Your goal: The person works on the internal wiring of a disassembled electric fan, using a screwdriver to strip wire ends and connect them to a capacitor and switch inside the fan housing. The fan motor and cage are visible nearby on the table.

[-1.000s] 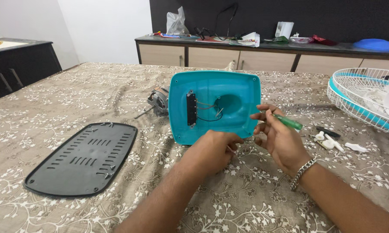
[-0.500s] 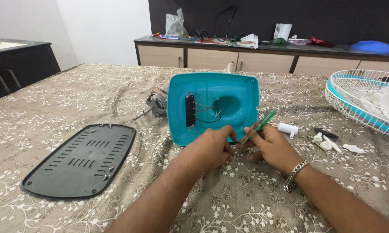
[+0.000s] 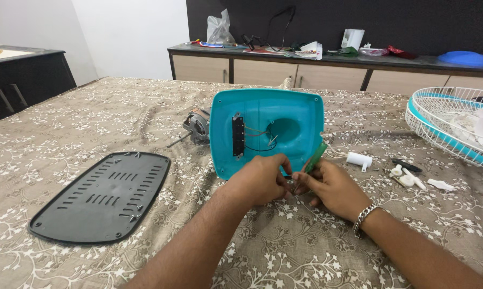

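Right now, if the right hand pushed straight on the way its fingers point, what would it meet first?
The right hand points left toward the left hand, so it would meet those fingertips almost at once. Just beyond stands the teal housing, though depth there is unclear.

A turquoise plastic fan base [image 3: 266,128] stands tilted on its edge on the floral tablecloth, hollow underside showing wires and a black switch block, a green-handled screwdriver [image 3: 315,157] at its lower rim.
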